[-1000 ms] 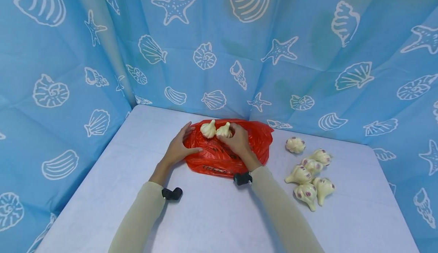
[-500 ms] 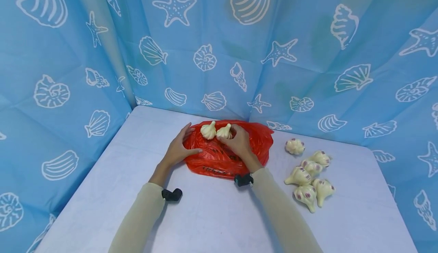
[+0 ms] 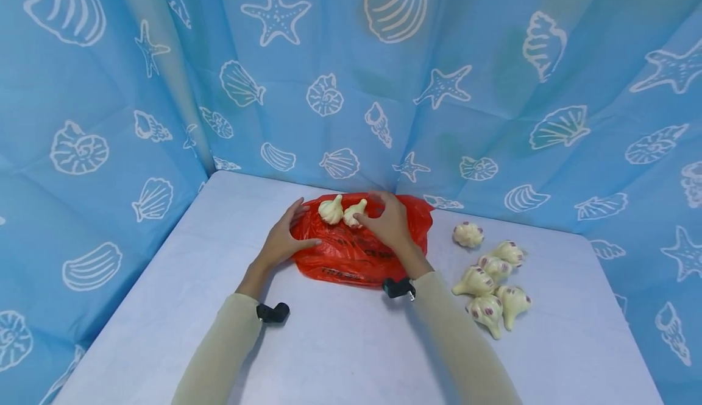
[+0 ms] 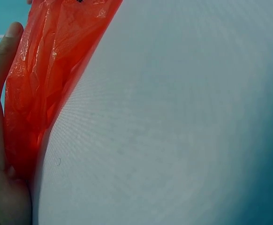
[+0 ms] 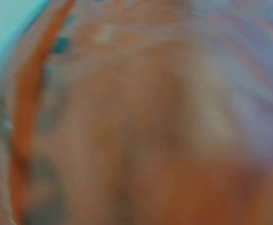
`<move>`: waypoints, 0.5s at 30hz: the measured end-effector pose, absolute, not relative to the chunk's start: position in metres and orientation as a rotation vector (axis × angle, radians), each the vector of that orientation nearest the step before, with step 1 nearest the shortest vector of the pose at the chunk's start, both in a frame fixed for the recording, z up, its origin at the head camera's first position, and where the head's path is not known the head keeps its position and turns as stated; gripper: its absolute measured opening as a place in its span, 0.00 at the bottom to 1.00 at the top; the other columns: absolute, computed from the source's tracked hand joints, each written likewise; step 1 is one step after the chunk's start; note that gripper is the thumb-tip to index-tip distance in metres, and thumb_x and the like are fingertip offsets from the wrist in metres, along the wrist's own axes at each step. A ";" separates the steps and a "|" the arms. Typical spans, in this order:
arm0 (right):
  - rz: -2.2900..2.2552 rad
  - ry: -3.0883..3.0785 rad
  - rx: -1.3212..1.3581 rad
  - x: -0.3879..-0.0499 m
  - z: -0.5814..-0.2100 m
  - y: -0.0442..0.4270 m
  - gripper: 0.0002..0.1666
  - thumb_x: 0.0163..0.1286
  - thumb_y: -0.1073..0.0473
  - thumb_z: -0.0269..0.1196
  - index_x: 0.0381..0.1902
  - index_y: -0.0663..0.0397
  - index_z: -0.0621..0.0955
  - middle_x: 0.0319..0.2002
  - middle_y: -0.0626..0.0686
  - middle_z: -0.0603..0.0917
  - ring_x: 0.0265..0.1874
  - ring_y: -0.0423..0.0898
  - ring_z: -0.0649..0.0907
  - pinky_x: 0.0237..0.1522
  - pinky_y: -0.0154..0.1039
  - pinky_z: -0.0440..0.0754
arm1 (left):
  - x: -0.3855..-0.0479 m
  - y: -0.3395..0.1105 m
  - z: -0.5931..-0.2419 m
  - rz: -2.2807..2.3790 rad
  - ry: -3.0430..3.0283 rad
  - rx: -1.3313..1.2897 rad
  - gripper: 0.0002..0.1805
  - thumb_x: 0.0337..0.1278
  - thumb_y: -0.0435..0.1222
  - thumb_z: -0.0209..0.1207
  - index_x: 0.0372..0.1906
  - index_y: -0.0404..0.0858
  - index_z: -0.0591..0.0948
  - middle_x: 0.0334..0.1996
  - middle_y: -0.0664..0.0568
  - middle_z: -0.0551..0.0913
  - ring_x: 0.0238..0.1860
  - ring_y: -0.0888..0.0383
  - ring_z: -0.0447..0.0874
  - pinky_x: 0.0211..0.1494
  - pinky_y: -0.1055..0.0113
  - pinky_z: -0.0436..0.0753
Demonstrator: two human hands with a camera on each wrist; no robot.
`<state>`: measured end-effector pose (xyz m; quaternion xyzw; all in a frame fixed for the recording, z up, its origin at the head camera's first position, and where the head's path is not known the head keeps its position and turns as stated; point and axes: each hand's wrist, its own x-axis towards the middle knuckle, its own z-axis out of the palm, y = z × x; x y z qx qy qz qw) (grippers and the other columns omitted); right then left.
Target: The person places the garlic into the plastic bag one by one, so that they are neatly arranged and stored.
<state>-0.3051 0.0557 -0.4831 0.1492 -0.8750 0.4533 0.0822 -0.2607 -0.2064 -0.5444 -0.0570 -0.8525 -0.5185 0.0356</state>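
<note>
Head view: the bench (image 3: 334, 344) carries a red bag (image 3: 337, 256). The left hand (image 3: 281, 243) spreads at its left edge; the right hand (image 3: 392, 225) stands wide at two garlic bulbs (image 3: 331, 211) on the bag. Tugging the bag could roll them off.

This looks like a small set-up test corner, a bit like part of a lab or a studio; blue curtains (image 3: 356, 58) hang at the back and on both sides, with white starfish (image 3: 276, 14) and seashells (image 3: 341, 163) drawn all over them; a white desk (image 3: 340, 344) stands close up to the curtains, and up close its top looks like woven cloth; little black cameras (image 3: 273, 313) sit on the person's wrists (image 3: 254, 279); I can't tell what kind of building is around it
</note>
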 end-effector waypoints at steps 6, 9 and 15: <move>1.372 -2.559 0.530 -0.303 -0.454 0.063 0.34 0.56 0.55 0.74 0.59 0.60 0.76 0.54 0.57 0.81 0.54 0.54 0.79 0.55 0.50 0.80 | -0.259 -0.206 -0.546 -1.586 -2.625 -0.166 0.59 0.40 0.52 0.75 0.77 0.50 0.53 0.70 0.53 0.66 0.70 0.50 0.62 0.62 0.46 0.73; 1.403 -2.509 0.590 -0.303 -0.437 0.069 0.33 0.57 0.57 0.74 0.59 0.60 0.76 0.54 0.59 0.81 0.54 0.55 0.80 0.55 0.51 0.79 | -0.260 -0.206 -0.546 -1.582 -2.622 -0.173 0.59 0.40 0.52 0.75 0.77 0.50 0.53 0.70 0.54 0.66 0.70 0.50 0.62 0.63 0.46 0.73; 1.362 -2.454 0.629 -0.311 -0.407 0.091 0.33 0.57 0.57 0.74 0.58 0.59 0.76 0.53 0.59 0.80 0.53 0.52 0.81 0.53 0.48 0.81 | -0.260 -0.205 -0.545 -1.565 -2.630 -0.163 0.59 0.41 0.51 0.75 0.77 0.52 0.53 0.70 0.54 0.66 0.70 0.50 0.62 0.63 0.46 0.73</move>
